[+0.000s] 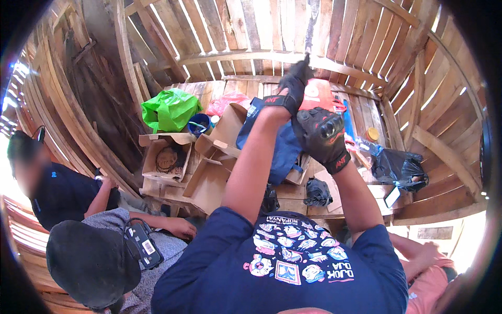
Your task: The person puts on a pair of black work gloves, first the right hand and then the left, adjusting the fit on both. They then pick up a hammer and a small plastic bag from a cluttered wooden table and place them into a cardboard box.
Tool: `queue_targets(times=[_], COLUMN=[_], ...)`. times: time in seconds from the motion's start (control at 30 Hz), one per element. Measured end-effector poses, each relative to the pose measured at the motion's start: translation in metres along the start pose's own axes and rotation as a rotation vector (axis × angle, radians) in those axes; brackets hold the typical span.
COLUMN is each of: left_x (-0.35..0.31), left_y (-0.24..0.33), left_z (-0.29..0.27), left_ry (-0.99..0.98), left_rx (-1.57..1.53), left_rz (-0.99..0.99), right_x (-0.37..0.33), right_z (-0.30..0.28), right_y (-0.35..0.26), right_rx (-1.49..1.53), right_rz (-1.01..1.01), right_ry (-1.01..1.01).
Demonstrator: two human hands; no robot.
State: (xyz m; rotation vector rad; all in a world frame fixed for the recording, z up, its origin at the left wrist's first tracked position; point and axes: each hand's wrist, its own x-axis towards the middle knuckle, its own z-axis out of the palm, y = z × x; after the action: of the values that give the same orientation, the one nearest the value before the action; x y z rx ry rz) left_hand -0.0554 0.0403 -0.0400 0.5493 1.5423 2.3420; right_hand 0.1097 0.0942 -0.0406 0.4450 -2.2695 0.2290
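Wearing two black gloves [320, 128], one per hand, above the table [368, 112]. Holding the right hand [323, 133] curled, left hand [296, 86] farther out; cannot tell whether either is grasping anything. Counting one crumpled black bag [317, 192] near; left, at least two open cardboard boxes [151, 157]; far left, one green bag [170, 110].

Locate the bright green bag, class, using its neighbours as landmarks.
In the head view, the bright green bag sits at the left of the wooden table, toward its far side, beyond the open cardboard box and left of the blue container.
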Motion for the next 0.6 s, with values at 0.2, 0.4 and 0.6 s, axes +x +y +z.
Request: queue_targets(times=[0.2, 0.4, 0.6], left_x=[-0.025, -0.018, -0.037], left_y=[0.016, 0.048, 0.026], left_z=[0.009, 0.026, 0.012], left_ry=[-0.163, 0.124, -0.187], left_rx=[-0.159, 0.660, 1.479], left_rz=[0.108, 0.546, 0.399], right_x=[-0.015, -0.008, -0.066], right_z=[0.006, 0.003, 0.007], right_y=[-0.002, 0.006, -0.008], right_rx=[0.029, 0.080, 0.209], right_rz=[0.074, 0.078, 0.039], right_ry=[-0.008, 0.008, -0.325])
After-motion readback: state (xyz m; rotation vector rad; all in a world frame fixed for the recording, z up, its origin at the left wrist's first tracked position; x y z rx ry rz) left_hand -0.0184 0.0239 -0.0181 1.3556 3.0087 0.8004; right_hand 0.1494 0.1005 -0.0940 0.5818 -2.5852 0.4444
